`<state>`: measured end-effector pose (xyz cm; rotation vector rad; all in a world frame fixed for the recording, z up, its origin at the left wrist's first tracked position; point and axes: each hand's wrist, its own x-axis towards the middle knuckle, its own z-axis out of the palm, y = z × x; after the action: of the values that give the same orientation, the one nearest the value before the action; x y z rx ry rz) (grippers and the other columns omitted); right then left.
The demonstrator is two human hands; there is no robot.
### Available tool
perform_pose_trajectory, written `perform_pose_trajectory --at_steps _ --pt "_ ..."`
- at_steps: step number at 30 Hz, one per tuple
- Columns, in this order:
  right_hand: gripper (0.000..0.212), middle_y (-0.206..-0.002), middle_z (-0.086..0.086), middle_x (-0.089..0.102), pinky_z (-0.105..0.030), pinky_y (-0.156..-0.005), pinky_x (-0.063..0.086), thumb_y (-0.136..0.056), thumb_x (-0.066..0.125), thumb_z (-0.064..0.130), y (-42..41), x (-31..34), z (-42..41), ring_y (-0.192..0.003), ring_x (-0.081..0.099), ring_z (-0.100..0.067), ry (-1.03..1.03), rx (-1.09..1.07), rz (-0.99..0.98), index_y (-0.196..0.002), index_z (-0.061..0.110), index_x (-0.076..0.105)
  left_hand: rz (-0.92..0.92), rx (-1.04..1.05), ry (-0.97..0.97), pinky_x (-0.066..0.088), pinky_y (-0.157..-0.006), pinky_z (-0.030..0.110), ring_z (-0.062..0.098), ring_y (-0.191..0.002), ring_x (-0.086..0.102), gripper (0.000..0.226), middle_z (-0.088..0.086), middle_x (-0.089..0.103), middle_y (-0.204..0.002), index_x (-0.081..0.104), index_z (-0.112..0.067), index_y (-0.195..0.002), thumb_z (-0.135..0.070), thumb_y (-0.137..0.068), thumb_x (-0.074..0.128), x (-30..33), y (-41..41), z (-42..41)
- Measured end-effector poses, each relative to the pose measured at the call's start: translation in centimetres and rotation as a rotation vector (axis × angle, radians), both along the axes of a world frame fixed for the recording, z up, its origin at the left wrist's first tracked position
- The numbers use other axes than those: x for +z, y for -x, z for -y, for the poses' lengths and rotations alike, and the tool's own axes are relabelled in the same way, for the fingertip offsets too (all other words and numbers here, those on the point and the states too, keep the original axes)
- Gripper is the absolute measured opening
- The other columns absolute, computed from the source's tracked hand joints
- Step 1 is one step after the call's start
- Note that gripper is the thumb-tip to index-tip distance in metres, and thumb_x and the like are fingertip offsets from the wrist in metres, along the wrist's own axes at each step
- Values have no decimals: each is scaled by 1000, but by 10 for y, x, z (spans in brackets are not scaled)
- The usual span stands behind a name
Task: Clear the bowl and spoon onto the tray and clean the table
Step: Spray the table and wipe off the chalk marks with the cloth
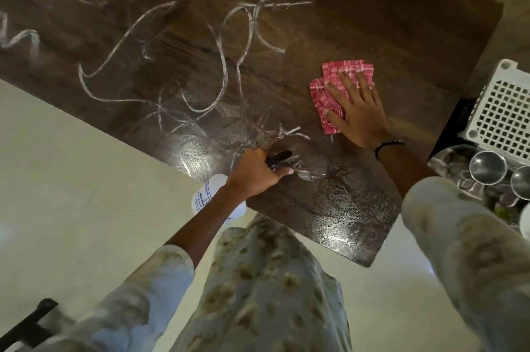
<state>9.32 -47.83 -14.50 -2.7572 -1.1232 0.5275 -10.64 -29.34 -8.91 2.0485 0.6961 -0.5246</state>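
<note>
Table: dark wood table [358, 22] streaked with white scribbles; its near edge and right corner border pale floor [57, 165], open on the left.
Counts: one pink checked cloth [344, 76], one white spray bottle [212, 194], two steel cups [487, 166], one white basket [504, 111].
Right hand [357, 111]: fingers spread flat, pressing the cloth near the table's right edge.
Left hand [256, 171]: wrapped around the bottle's black trigger, over the near edge.

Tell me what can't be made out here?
- Spray bottle: head view, label too small and partly behind the left hand.
- Cloth: partly under the right hand.
- Basket and steel cups: cut off by the right edge.
- Bowl, spoon: not seen.
</note>
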Motion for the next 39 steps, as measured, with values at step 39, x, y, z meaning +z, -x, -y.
perform_pose_trajectory --at_steps 39 --pt "66 -159 -7 22 -55 -117 20 -94 25 64 133 -5 22 -147 12 -33 -9 232 52 -151 30 27 18 164 117 35 -50 11 -3 -42 48 27 -7 57 -54 62 -17 -65 -36 -70 81 11 79 3"
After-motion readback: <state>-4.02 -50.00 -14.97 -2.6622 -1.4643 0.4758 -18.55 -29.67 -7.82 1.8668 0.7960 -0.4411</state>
